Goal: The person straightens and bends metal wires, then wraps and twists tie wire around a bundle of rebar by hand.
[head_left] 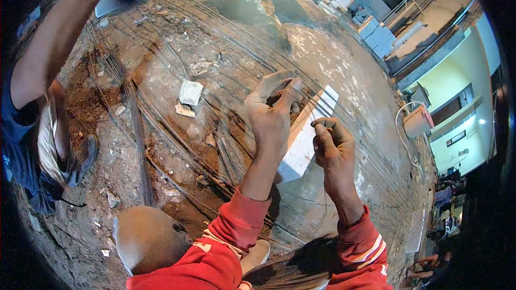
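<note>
Fingertip work at the thin rods (248,51)

At far left, a co-worker's arm (54,48) reaches upward. The rods' long axis slants from upper left to lower right, passing by both hands. The left hand (271,110) curls thumb and forefinger together at them — whether they pinch anything, I cannot tell. Just right, the right hand (334,147) pinches what looks like thin wire (312,114), pointing up toward the rods. The step seems to be working wire at the rods — calling, I judge, for a steady pinch.

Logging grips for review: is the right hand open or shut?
The right hand is shut in a pinch: its thumb and forefinger close together at the tips.
</note>
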A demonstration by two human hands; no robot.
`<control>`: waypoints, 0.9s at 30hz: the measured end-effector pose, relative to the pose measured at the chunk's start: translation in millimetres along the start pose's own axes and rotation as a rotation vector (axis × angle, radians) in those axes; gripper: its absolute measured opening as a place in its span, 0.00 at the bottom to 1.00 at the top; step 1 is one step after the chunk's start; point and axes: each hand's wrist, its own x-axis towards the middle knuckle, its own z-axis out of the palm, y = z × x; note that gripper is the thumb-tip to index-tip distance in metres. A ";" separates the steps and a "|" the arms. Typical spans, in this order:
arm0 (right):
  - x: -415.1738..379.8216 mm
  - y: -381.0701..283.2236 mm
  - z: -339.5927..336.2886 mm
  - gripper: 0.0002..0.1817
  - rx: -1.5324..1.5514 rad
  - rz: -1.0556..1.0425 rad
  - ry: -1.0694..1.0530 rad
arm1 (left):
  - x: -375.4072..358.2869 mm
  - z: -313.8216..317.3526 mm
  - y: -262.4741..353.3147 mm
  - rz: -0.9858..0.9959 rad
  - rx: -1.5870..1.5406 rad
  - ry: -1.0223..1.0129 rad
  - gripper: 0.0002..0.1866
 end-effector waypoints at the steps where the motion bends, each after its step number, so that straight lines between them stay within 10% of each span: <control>1: -0.3 -0.7 -0.2 0.08 0.065 0.034 -0.014 | -0.4 0.5 -0.9 -0.008 -0.044 0.017 0.13; 14: -0.7 -2.2 -0.8 0.07 0.260 0.174 -0.057 | 5.0 -3.7 16.3 0.147 0.167 -0.031 0.11; 27: -3.2 -8.5 -5.9 0.08 0.314 0.260 -0.186 | 10.9 -18.9 9.9 -0.284 -0.354 -0.148 0.23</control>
